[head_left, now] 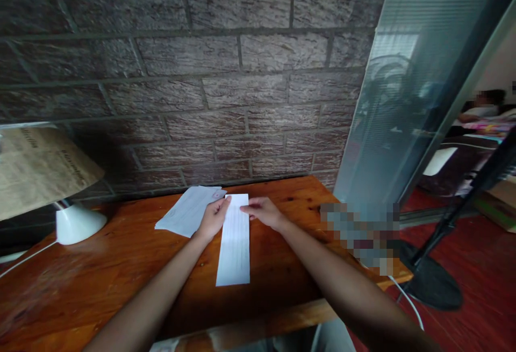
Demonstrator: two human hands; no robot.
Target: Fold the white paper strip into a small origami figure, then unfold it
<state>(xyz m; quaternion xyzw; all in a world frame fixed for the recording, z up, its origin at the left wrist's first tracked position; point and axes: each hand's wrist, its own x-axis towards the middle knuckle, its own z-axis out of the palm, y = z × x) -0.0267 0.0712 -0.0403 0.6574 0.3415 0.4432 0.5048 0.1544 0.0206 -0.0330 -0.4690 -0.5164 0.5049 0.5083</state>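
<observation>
A long, narrow strip of folded white paper (235,250) lies lengthwise toward me above the wooden table, with faint lines of print on it. My left hand (213,216) grips its left edge near the far end, thumb on top. On the opposite edge, my right hand (264,212) pinches the paper between thumb and fingers. Just behind my left hand rests a stack of white paper sheets (185,212), slightly fanned, with a small reddish mark near its far right corner. Part of that stack is hidden by my left hand.
A lamp with a brown printed shade (44,172) and white base (78,224) stands at the left of the wooden table (100,282). A brick wall (226,99) rises behind. Right are a blurred-out item (363,236), a black stand (433,277), a glass panel (374,126) and a distant person.
</observation>
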